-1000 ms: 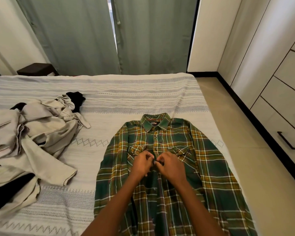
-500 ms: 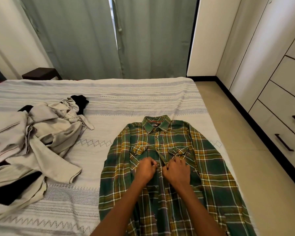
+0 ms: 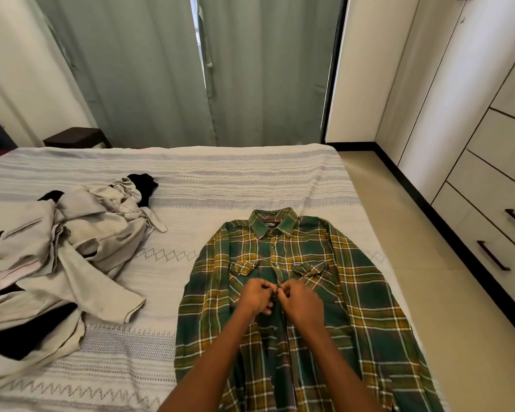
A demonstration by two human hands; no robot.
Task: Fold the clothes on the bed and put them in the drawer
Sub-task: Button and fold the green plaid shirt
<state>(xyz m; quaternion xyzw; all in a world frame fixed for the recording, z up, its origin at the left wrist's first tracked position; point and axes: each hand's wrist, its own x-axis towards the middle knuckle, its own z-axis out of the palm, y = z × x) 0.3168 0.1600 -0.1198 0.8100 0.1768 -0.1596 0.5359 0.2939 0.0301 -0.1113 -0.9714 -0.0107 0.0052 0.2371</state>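
Hands: left hand [image 3: 255,295] and right hand [image 3: 302,303] both pinch one plaid shirt's [image 3: 354,316] front placket.
Left of hands: one heap of beige clothes [image 3: 57,257] on the bed [image 3: 220,179].

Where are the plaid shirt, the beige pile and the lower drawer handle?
plaid shirt [image 3: 366,310]: head view, on its right front panel.
beige pile [image 3: 72,251]: head view, on the crumpled middle.
lower drawer handle [image 3: 492,255]: head view, on the bar's middle.

Plaid shirt [image 3: 354,307] hem and grey clothes pile [image 3: 57,263] beyond the frame edges; collar label unreadable.
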